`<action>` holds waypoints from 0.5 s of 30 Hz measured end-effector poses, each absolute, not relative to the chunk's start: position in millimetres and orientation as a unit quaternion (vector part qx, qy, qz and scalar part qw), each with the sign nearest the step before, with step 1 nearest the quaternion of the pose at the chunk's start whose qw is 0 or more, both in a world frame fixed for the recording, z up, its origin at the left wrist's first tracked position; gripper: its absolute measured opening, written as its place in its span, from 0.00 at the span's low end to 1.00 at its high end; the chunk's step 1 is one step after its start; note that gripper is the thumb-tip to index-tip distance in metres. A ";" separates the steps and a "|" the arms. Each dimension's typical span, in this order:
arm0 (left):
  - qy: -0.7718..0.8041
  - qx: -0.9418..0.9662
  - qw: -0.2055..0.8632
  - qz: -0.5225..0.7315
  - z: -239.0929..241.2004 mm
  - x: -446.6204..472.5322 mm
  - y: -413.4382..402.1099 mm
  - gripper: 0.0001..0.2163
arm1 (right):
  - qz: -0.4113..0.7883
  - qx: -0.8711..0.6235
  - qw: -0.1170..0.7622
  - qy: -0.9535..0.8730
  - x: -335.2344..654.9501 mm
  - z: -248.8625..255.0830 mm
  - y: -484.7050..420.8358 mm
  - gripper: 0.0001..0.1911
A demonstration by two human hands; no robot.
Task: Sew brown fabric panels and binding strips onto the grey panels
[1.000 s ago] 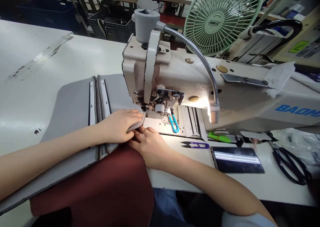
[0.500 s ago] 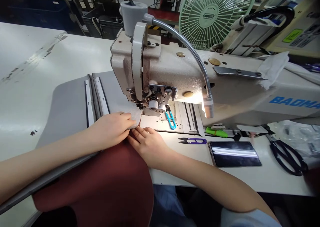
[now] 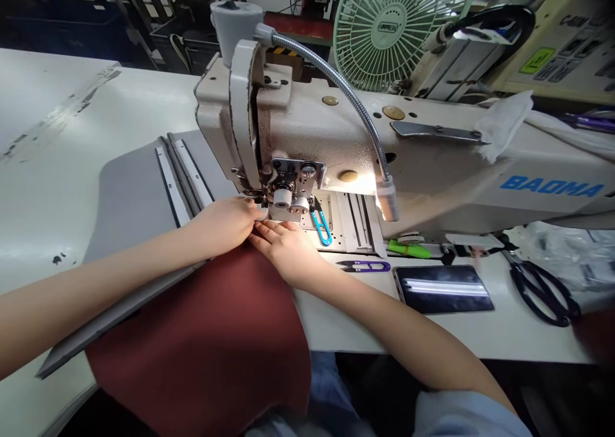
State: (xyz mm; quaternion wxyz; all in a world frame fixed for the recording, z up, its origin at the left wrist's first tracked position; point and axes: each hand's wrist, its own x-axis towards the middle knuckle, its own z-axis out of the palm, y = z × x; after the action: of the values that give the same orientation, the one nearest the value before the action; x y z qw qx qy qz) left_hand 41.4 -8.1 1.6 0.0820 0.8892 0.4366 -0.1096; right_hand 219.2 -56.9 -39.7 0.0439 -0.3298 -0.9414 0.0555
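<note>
Close to the needle area of a sewing machine (image 3: pixel 281 197), my left hand (image 3: pixel 228 222) is closed on the edge of a grey padded panel (image 3: pixel 129 184). Two white strips (image 3: pixel 192 171) run along a folded seam on this panel. My right hand (image 3: pixel 288 251) touches my left fingertips, its fingers closed on the upper edge of a dark red leather-like sheet (image 3: pixel 216 334). That sheet hangs over the table's front edge, partly below the grey panel. Both hands hide the spot where the two materials meet.
Blue thread snips (image 3: pixel 321 225) lie on the machine bed. Purple snips (image 3: pixel 368 266), a phone (image 3: pixel 444 288), a green-handled tool (image 3: pixel 408 249) and black-handled scissors (image 3: pixel 542 289) lie to the right. A bendable lamp (image 3: pixel 387 200) hangs beside the machine head; a green fan (image 3: pixel 389 27) stands behind.
Both hands have moved up toward the needle area, carrying the grey panel's edge and the red sheet along. The red sheet's lower part has spread out wider. The camera view has shifted slightly.
</note>
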 end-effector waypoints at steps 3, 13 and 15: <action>0.453 0.881 0.071 -0.119 2.5 47.4 -4.0 0.18 | 0.061 -0.343 0.039 -0.937 218.4 -42.9 -51.6 0.23; 0.449 0.885 -0.085 -0.090 29.0 -41.4 -79.4 0.31 | 0.139 -0.248 0.010 -0.959 237.5 -27.5 -71.3 0.41; 0.449 0.882 -0.074 -0.121 34.8 -47.4 -79.0 0.28 | 0.135 -0.257 0.003 -0.957 234.5 -27.0 -74.7 0.38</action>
State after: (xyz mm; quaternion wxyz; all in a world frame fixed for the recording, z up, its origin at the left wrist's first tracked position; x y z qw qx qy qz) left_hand -47.4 -79.0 34.8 -0.0737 0.8825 0.4486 -0.1207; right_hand 234.5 -74.7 -27.0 0.0027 -0.2567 -0.9571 0.1347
